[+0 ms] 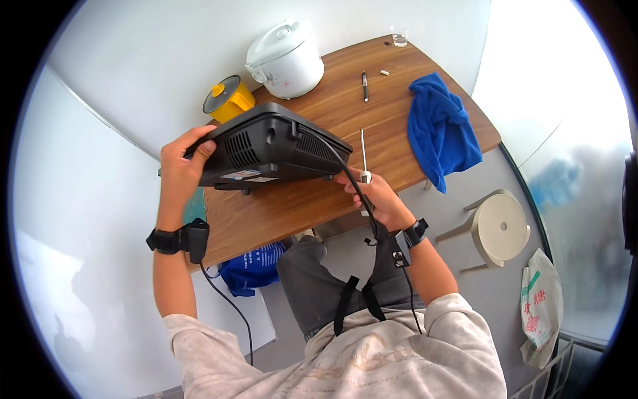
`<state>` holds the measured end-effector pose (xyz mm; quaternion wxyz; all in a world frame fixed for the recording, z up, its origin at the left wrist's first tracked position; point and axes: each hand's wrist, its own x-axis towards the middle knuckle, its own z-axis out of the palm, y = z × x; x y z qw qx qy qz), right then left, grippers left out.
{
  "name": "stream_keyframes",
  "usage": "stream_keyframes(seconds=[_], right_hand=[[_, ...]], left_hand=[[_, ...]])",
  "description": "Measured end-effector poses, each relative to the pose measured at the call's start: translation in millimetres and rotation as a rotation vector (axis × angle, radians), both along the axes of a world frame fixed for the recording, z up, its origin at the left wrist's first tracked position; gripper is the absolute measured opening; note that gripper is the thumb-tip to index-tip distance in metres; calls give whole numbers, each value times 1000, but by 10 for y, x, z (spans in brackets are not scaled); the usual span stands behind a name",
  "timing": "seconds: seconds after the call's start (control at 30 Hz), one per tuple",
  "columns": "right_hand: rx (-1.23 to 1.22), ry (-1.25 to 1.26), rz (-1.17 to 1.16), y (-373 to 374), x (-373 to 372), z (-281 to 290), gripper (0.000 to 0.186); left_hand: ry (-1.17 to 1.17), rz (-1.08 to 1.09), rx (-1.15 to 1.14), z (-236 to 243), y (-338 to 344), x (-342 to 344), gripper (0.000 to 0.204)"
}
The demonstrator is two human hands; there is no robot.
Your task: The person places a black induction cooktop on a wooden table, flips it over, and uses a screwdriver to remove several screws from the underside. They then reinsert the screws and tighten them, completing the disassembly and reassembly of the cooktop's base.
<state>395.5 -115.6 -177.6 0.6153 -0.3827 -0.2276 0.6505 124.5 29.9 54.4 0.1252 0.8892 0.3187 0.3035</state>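
Black plastic appliance (282,147) is up in front of you, tilted over the near edge of the wooden bench (389,123), vented underside toward you. Your left hand (181,158) grips its left end, thumb on the underside, fingers mostly hidden behind. Your right hand (379,197) is closed on a screwdriver (365,177), blade pointing away from you, just beside the appliance's right end; can't tell if those fingers touch the casing. Black cord (338,157) runs off the underside and down across your right hand. Beyond the appliance: yellow pot (232,103) with a dark lid, white rice cooker (289,70) next to it. Pen (365,87) lies past the screwdriver tip; blue cloth (442,130) is bunched at your right, partly over the bench edge.
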Motion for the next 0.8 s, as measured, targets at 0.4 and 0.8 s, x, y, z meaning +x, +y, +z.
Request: stream_keyframes(seconds=[0.4,0.8], right_hand=[[176,-20,-17,207,-94,143,25],[252,-62,-130,44,5,272,34]], left_hand=[[-268,-70,-216,142,146,-165,31],[-472,-19,-357,260,-121,-214,33]])
